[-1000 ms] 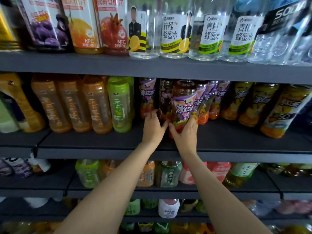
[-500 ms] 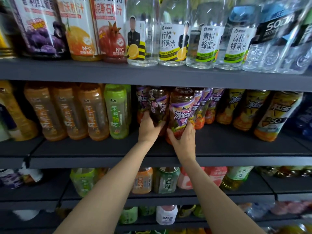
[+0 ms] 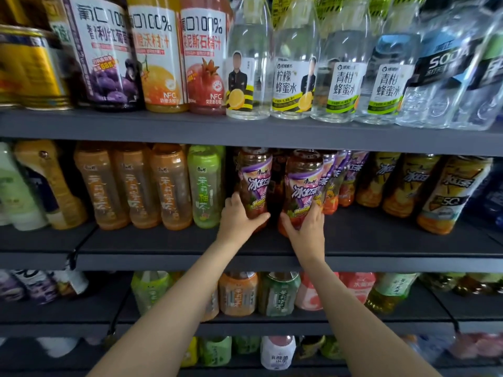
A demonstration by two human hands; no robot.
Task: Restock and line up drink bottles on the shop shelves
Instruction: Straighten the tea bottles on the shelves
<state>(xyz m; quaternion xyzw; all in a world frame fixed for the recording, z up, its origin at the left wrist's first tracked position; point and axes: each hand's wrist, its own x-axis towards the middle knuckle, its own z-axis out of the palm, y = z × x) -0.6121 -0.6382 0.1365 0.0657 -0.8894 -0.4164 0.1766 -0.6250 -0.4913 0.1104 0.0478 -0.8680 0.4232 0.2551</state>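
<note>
change: a second ago the left hand lay flat near the shelf edge, by bottles set further back; now it has a purple-label iced tea bottle pulled forward, level with the one in the right hand.
camera: closer and tilted up versus the earlier views; no shelf item relocated apart from that left bottle, as far as I can tell.
left bottle: upright on the middle shelf, just right of the green tea bottle, small dark gap between them.
right bottle: upright, same shelf, just beside the left one, narrow gap, front of the purple-label row that runs back and right.
left fingers: wrapped round the bottle's lower left side, thumb across the front near the base; holding it.
right fingers: curled round the lower right side of its bottle, thumb at the base front; holding it.
grip width: both about bottle-wide, neither hand spread flat.
task meaning: looks like fronting, two facings brought to one line. Both sit back from the shelf lip; the orange tea bottles to the left stand similarly deep.
next, my guess: square the labels to face out, then release.
risk: bottles behind the pair are hidden, so I cannot tell if that row is full.
</note>
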